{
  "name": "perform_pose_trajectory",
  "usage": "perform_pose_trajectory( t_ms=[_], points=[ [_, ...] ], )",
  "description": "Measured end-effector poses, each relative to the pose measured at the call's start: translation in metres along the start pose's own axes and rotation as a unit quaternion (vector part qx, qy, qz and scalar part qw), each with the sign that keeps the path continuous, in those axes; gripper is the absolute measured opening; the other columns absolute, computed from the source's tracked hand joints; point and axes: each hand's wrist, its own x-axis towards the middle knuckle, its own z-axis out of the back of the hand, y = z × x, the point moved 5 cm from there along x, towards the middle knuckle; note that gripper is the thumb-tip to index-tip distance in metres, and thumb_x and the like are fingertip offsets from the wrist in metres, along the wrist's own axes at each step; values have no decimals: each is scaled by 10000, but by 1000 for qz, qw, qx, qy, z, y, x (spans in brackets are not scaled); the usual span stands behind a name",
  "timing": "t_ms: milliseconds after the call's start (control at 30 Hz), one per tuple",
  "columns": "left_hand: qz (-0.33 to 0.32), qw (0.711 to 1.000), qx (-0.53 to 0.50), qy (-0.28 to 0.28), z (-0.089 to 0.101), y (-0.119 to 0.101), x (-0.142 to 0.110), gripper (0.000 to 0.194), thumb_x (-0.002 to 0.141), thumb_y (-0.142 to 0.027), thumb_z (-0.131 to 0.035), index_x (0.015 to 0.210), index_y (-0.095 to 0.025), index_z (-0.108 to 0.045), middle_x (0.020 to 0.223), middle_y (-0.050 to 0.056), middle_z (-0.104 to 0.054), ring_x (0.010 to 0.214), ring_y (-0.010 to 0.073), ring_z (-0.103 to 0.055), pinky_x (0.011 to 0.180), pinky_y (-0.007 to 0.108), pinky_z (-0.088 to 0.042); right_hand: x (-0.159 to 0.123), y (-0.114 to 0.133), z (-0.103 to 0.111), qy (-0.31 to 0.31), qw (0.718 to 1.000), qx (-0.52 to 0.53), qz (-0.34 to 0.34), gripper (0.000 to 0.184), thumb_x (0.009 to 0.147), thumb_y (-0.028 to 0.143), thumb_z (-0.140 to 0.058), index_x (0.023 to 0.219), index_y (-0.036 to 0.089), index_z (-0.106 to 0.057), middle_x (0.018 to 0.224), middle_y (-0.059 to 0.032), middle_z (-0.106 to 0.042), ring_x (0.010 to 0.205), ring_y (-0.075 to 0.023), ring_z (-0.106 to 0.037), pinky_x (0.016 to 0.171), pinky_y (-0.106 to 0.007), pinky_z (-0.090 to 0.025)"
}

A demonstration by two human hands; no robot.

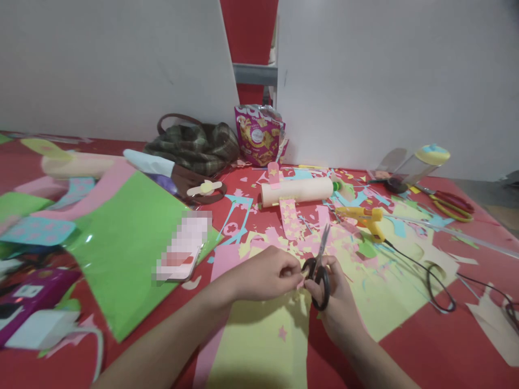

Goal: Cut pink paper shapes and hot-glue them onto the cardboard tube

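My right hand (334, 302) is closed round a pair of scissors (320, 270) with black handles, its blades pointing up and away from me. Close beside the handles, my left hand (273, 275) is closed with the fingertips pinched together. A speck of pink shows near those fingertips, but what they hold is too small to make out. Below both hands lies a yellow paper sheet (259, 340) with a small pink star (283, 333) on it. Beyond them rests a cream paper tube (298, 192) with a pink star-patterned strip (290, 219) against it.
A yellow glue gun (367, 217) with a black cord lies right of the tube. Green sheets (121, 243) and a phone (184, 246) are at left. Paper scraps cover the middle. Behind stand a purple snack bag (259, 135) and a plaid bag (194, 146); red-handled scissors (450, 205) lie far right.
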Motion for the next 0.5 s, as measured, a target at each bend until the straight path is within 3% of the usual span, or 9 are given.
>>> perform_pose_trajectory(
  t_ms=[233,500],
  points=[
    [-47,997,51,38,-4,-4,-1,243,751,-153,-371,638,-133,-586,546,-10,-539,469,65,-413,475,172,-299,1,4,-1,-2,1000,-17,-12,335,621,187,-696,760,243,-396,702,38,-542,626,-118,-508,571,-218,-402],
    [-42,997,67,24,-1,-1,1,208,730,-149,-381,560,-138,-500,497,-36,-446,465,61,-410,454,166,-276,1,3,-1,-10,999,-39,-14,343,612,184,-700,749,230,-389,695,42,-525,602,-101,-492,536,-195,-385]
  ],
)
